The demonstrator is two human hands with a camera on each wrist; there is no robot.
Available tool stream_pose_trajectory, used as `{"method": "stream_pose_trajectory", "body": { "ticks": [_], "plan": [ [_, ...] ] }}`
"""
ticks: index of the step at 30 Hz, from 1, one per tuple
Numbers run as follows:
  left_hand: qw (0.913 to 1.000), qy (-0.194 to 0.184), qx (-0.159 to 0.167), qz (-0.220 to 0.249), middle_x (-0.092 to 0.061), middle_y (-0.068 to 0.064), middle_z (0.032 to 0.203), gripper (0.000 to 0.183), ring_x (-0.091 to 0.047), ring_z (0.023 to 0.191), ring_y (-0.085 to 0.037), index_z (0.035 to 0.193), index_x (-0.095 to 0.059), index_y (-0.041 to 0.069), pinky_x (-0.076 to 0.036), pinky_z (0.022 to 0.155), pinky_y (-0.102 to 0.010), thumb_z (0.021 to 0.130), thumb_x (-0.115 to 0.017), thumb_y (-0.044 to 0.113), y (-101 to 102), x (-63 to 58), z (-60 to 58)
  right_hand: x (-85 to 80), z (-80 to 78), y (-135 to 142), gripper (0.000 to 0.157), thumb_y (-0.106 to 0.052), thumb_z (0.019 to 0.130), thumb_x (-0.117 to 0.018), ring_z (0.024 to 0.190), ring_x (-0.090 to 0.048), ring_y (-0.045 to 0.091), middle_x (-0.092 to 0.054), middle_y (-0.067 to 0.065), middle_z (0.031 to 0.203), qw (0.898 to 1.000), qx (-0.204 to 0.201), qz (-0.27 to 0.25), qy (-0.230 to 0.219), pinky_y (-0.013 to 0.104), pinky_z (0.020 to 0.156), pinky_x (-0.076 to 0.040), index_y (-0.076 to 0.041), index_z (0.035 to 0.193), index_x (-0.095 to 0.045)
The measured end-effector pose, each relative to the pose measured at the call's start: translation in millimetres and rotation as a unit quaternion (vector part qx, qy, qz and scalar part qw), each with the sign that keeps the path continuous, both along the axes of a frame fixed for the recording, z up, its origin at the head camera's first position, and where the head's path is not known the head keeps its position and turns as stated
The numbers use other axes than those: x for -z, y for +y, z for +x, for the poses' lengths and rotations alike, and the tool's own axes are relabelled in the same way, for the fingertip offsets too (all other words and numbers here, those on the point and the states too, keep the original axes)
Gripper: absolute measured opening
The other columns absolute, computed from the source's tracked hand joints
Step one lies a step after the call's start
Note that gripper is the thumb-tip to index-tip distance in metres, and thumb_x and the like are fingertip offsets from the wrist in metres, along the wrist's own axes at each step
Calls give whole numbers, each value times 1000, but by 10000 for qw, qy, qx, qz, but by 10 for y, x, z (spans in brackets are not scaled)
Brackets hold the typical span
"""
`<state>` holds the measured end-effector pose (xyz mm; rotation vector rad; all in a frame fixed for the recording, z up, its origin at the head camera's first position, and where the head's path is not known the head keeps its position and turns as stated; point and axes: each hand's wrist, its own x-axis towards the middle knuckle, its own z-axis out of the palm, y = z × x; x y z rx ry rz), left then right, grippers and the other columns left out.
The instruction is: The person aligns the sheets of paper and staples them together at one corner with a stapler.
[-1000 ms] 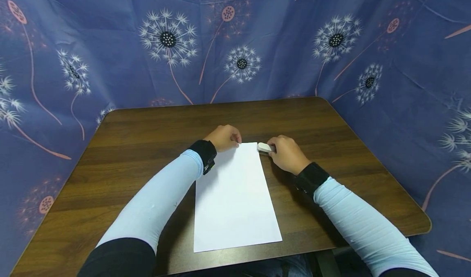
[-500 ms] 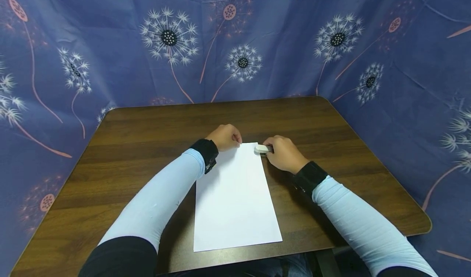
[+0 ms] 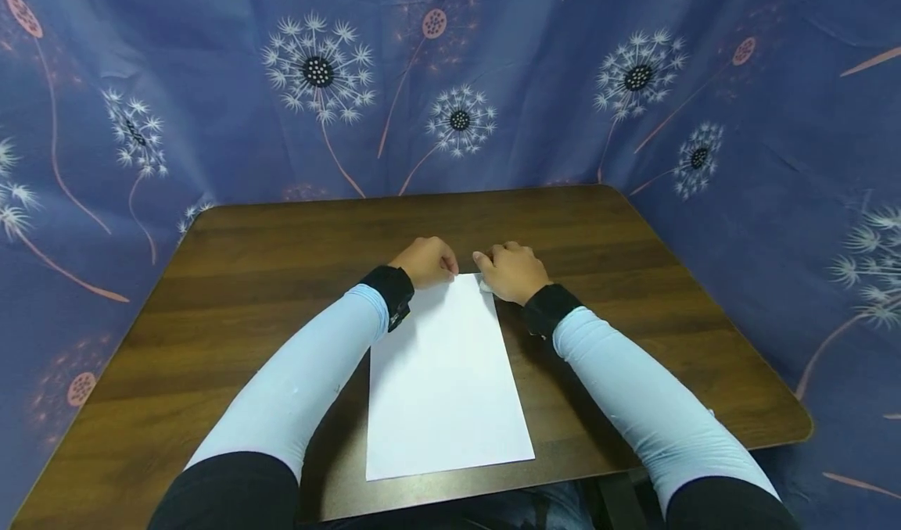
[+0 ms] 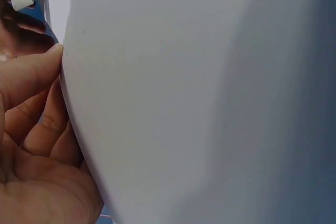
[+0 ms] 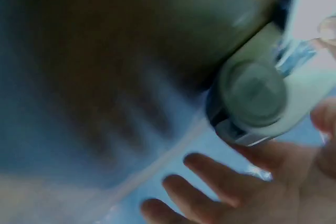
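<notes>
A white sheet of paper [image 3: 446,381] lies on the table. My left hand [image 3: 428,262] pinches its far edge between thumb and fingers; in the left wrist view the thumb [image 4: 39,72] presses at the paper's rim. A small white stapler [image 3: 485,286] sits at the far right corner of the sheet, mostly hidden under my right hand [image 3: 516,273]. The right wrist view, partly blurred, shows the stapler [image 5: 257,93] against the right hand, whose fingers [image 5: 210,179] are spread and fairly straight. Whether the paper's corner lies inside the stapler's mouth, I cannot tell.
The brown wooden table [image 3: 281,280] extends around the sheet on all sides. A blue cloth with dandelion prints [image 3: 535,69] hangs behind it and along the sides. The sheet's near edge lies close to the table's front edge.
The stapler has moved left onto the paper's corner. My right hand has shifted left and forward, loosening from its grip on the stapler's end to lie over it. The left hand stays put.
</notes>
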<state>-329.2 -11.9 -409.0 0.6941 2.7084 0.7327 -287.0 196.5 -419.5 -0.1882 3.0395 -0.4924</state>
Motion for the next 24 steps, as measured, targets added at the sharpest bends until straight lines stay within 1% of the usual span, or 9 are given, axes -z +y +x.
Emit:
{"method": "stream_pose_trajectory", "body": {
  "ticks": [3, 6, 9, 12, 15, 18, 22, 24],
  "plan": [
    [10000, -33, -16, 41, -72, 1, 90, 5, -64, 86, -18, 93, -80, 17, -54, 77, -31, 94, -76, 13, -19, 46, 8, 57, -54, -56, 87, -71, 104, -19, 151, -28, 50, -33, 24, 165, 9983, 74, 441, -362, 72, 117, -25, -5, 155, -45],
    [9999, -69, -53, 89, -72, 1, 90, 5, -64, 86, -18, 94, -80, 16, -55, 78, -31, 94, -77, 12, -17, 60, 27, 78, -73, -73, 88, -73, 103, -19, 152, -24, 52, -27, 24, 167, 9965, 85, 627, -545, 75, 117, -21, -7, 158, -39],
    [9998, -115, -127, 107, -72, 0, 92, 5, -64, 88, -20, 96, -80, 14, -56, 82, -32, 94, -77, 12, -3, 38, 63, 92, -90, -73, 88, -73, 102, -20, 152, -22, 53, -24, 23, 169, 9948, 71, 702, -733, 76, 116, -20, -10, 161, -34],
    [9998, -121, -151, 103, -72, -2, 95, 6, -64, 90, -22, 99, -80, 13, -57, 87, -33, 94, -77, 12, 13, -6, 96, 128, -133, -74, 86, -72, 103, -20, 153, -20, 53, -20, 22, 170, 9926, 120, 818, -890, 75, 116, -22, -12, 163, -29],
    [9999, -69, -137, 45, -73, -2, 98, 7, -64, 91, -22, 99, -80, 13, -56, 89, -34, 94, -76, 12, 13, -40, 107, 158, -180, -94, 82, -70, 104, -20, 153, -18, 52, -16, 21, 171, 9909, 192, 939, -941, 74, 116, -24, -15, 165, -25],
    [9999, 14, -153, -26, -73, -1, 98, 6, -64, 92, -21, 99, -81, 13, -56, 88, -34, 94, -77, 12, 2, -51, 96, 156, -205, -136, 79, -68, 104, -21, 152, -20, 52, -16, 20, 171, 9895, 219, 1100, -907, 75, 114, -26, -18, 165, -23],
    [9998, 91, -152, 46, -73, -1, 98, 6, -65, 91, -21, 98, -81, 12, -57, 87, -34, 93, -77, 11, -5, -32, 65, 120, -196, -180, 74, -64, 106, -24, 148, -25, 52, -20, 20, 169, 9884, 222, 1278, -788, 76, 112, -26, -19, 165, -23],
    [9999, 61, -120, 108, -73, -1, 97, 5, -65, 91, -21, 97, -80, 12, -57, 85, -34, 93, -77, 11, -2, -7, 58, 116, -175, -186, 73, -63, 106, -24, 148, -25, 52, -19, 20, 169, 9872, 235, 1367, -787, 76, 112, -24, -20, 165, -22]
  ]
}}
